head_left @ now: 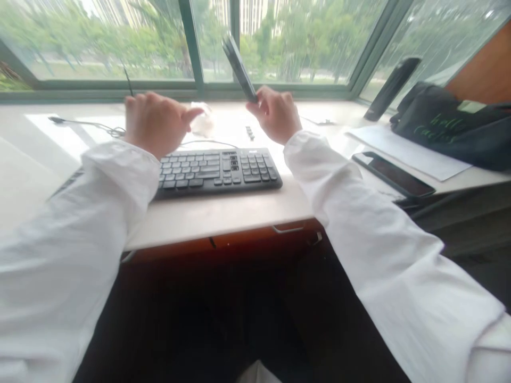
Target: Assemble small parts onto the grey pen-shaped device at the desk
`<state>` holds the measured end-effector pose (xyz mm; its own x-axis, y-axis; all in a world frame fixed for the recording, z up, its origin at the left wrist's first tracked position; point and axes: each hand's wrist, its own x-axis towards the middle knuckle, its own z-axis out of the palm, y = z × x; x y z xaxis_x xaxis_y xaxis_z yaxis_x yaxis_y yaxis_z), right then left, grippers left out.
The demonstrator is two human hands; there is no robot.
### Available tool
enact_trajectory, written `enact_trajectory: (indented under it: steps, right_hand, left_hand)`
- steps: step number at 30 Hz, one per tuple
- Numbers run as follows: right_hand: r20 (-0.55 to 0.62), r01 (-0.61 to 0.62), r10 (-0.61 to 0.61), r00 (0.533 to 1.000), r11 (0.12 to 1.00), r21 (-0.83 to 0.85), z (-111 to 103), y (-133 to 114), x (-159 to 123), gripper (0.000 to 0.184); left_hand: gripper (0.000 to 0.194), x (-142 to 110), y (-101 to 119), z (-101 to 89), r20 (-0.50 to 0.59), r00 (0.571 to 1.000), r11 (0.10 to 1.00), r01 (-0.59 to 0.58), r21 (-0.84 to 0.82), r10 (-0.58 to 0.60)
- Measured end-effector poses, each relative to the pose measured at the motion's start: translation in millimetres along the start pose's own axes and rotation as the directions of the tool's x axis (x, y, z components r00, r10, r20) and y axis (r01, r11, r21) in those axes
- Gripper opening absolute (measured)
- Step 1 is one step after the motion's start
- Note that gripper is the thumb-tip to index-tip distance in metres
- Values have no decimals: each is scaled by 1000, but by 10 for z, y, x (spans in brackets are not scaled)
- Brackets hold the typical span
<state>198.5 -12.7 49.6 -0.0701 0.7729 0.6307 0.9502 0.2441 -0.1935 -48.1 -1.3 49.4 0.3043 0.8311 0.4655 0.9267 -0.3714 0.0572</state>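
My right hand (277, 113) is closed on a slim, dark, bar-like tool (240, 68), which tilts up and to the left; its exact kind is unclear. My left hand (154, 122) hangs above the left part of a black keyboard (215, 173), blurred, with curled fingers and the thumb pointing right. A thin dark tip (128, 81) rises behind it; what it belongs to is hidden. Near the keyboard's navigation keys several switches (234, 161) show without caps. Several small keycap-like pieces (249, 133) lie in a row behind the keyboard.
A crumpled whitish, see-through thing (203, 121) lies between my hands. A black cable (90, 125) runs at left. To the right are a phone (395, 173), white paper (407, 149), a dark cloth bag (459, 125) and a dark cylinder (393, 88). Windows stand behind the desk.
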Motion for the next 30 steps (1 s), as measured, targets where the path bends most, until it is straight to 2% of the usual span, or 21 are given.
enact_trajectory:
  steps: [1, 5, 9, 11, 15, 19, 22, 24, 25, 27, 28, 30]
  right_hand:
    - [22, -36, 36, 999, 999, -2, -16, -26, -16, 26]
    - [142, -43, 38, 989, 999, 31, -70, -20, -96, 35]
    - [200, -142, 154, 968, 987, -72, -205, 118, -220, 41]
    - [229, -212, 249, 941, 962, -172, -307, 194, -328, 44]
    - [311, -308, 431, 847, 875, -374, -448, 304, -671, 51]
    - [332, -340, 514, 791, 820, -461, -430, 316, -1056, 53]
    - [288, -415, 582, 760, 777, -474, -387, 279, -1219, 54]
    - [253, -459, 609, 752, 759, -462, -372, 259, -1248, 54]
    - [243, -471, 615, 750, 755, -456, -369, 255, -1246, 53]
    - [236, -489, 626, 743, 749, -446, -364, 261, -1228, 52]
    - [232, -497, 629, 742, 748, -440, -361, 271, -1220, 52]
    - [217, -503, 624, 751, 753, -424, -350, 299, -1212, 53]
  left_hand:
    - [80, -5, 29, -23, -30, 1000, 999, 4, 37, -2]
    - [61, 13, 40, -47, -79, 991, 991, -100, 93, 108]
    - [49, 21, 3, -51, -70, 988, 987, -128, 98, 135]
    - [46, 13, -14, -56, -51, 988, 984, -142, 110, 149]
    - [42, -14, -29, -53, -48, 982, 973, -174, 154, 184]
    - [45, -13, 14, -89, -86, 977, 971, -180, 157, 195]
    - [44, -71, 98, -247, -163, 962, 972, -203, 120, 221]
    - [44, -266, 189, -390, -230, 937, 965, -252, 68, 261]
    - [43, -442, 246, -447, -276, 918, 958, -285, 36, 284]
    - [37, -969, 367, -483, -391, 865, 937, -350, -21, 314]
    - [31, -1309, 413, -453, -452, 823, 914, -403, -37, 345]
    - [23, -2079, 413, -316, -528, 692, 820, -572, 15, 493]
